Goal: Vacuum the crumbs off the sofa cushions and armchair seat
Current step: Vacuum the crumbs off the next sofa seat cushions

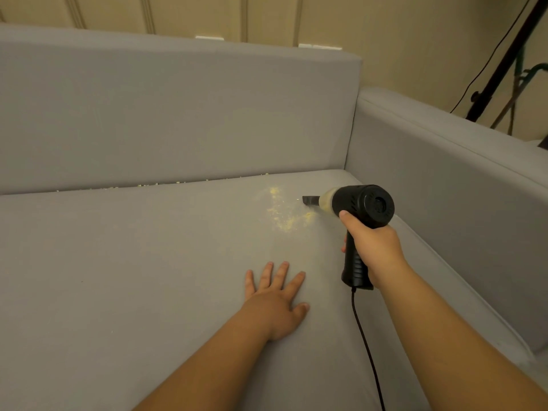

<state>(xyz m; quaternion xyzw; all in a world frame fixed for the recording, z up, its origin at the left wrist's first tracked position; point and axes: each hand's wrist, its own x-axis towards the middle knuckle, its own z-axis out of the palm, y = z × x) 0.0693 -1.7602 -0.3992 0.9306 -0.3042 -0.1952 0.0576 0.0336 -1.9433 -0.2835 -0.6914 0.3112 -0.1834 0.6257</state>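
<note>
**Vacuum working at the crumb patch near the sofa corner**

Crumbs (286, 212) are lying on the grey seat cushion (133, 262), just ahead of the left hand (274, 298), which is resting flat with fingers spread and holding nothing. The right hand (372, 247) is wrapping its fingers round the grip of the black handheld vacuum (360, 215), whose nozzle (310, 200) is pointing at the patch's right edge. More crumbs are sitting along the seam under the back cushion (178, 114). The armrest (444, 179) is closing in just right of the right hand; open cushion is stretching left of the left hand. The cord (366, 348) is hanging between the forearms.
</note>
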